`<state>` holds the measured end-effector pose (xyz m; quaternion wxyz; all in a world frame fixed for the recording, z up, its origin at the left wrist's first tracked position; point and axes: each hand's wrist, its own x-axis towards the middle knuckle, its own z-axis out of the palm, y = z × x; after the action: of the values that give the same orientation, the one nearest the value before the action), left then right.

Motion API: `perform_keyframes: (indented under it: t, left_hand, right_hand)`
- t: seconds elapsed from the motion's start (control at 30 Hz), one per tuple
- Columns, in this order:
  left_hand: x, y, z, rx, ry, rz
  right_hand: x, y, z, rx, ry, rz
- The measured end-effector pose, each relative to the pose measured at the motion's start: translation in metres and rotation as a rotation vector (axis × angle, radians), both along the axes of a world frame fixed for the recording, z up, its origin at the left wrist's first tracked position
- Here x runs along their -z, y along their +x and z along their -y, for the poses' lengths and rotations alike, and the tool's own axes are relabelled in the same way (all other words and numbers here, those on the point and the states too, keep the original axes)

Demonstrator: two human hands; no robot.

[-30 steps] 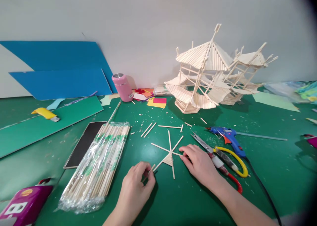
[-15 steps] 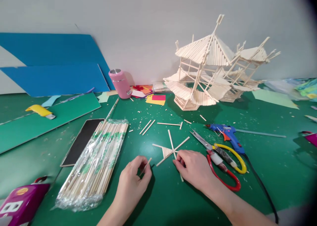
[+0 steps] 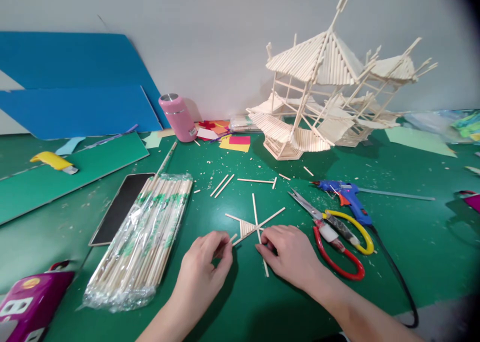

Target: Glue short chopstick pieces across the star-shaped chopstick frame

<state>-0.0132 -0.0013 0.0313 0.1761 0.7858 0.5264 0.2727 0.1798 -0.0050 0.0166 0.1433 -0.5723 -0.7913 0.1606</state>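
Observation:
A short wooden stick [image 3: 234, 237] is pinched between the thumb and fingers of my left hand [image 3: 206, 262], its tip close to the star-shaped stick frame [image 3: 256, 213]. That frame lies on the table, its sticks crossing at one centre, and one wedge is filled with a row of short sticks. My right hand [image 3: 288, 252] is closed at the frame's right side, thumb and fingertips at one of its arms; the fingers partly hide that side. Just right of this hand lie scissors [image 3: 330, 232] with red and yellow handles, blades open.
A blue glue gun [image 3: 347, 197] with its cord lies at the right. Wrapped sticks [image 3: 140, 242] rest partly over a dark phone-like slab [image 3: 122, 207]. A stick pavilion model [image 3: 300, 102] and pink flask [image 3: 178, 118] stand behind. Loose sticks [image 3: 257, 181] and a yellow cutter [image 3: 52, 160] lie about.
My left hand has brought its stick right and up towards the star-shaped frame. The frame has turned slightly and shifted left, with my right hand at it. The camera view has also shifted.

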Motion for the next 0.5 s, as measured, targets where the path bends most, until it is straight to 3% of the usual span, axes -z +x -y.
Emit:
perform_keyframes:
  t: [0.23,0.5]
  left_hand:
    - [-0.006,0.026,-0.004,0.187,0.082,-0.09]
    - [0.017,0.031,-0.003,0.21,0.11,-0.02]
  right_hand:
    - [0.001,0.012,-0.001,0.025,0.015,-0.039]
    - [0.003,0.011,-0.003,0.035,0.007,-0.067]
